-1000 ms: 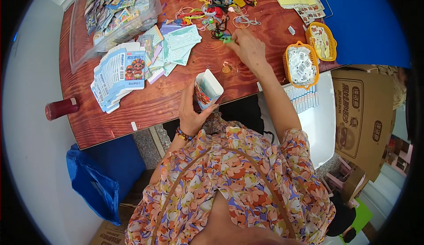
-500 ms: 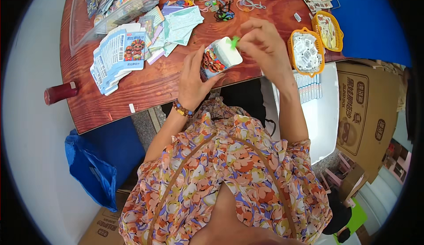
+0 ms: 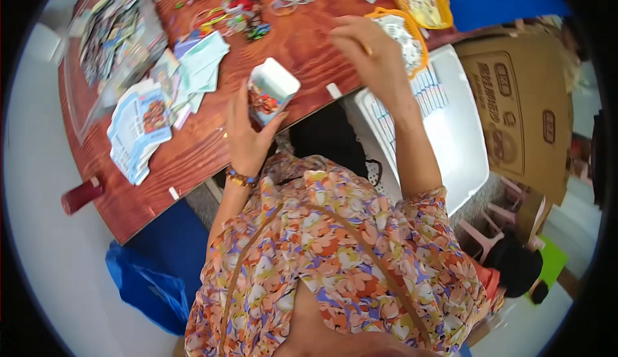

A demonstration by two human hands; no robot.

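Note:
My left hand [image 3: 248,131] is closed round a small printed carton [image 3: 265,96], blue and white with a colourful picture and its white top flap raised. The carton is tilted above the table's front edge, and its inside is hidden. My right hand [image 3: 370,51], somewhat blurred, is beside an orange basket [image 3: 421,57] of small white packets and partly covers it. Its fingers are stretched and a little bent, with nothing visible in them. Left of the carton lies a fanned stack of flat blue-and-white cartons [image 3: 138,131], next to pale green cards [image 3: 203,64].
A clear plastic bin [image 3: 154,51] of small packets stands at the far left, near colourful cords [image 3: 241,19]. A second orange basket [image 3: 444,9] sits behind the first. To the right are a white tub [image 3: 460,138] with packed cartons and a large cardboard box [image 3: 515,106].
My right hand has moved from the carton to the basket, and the green piece it held is out of sight. The view has turned, shifting the table leftward. My left hand still holds the carton.

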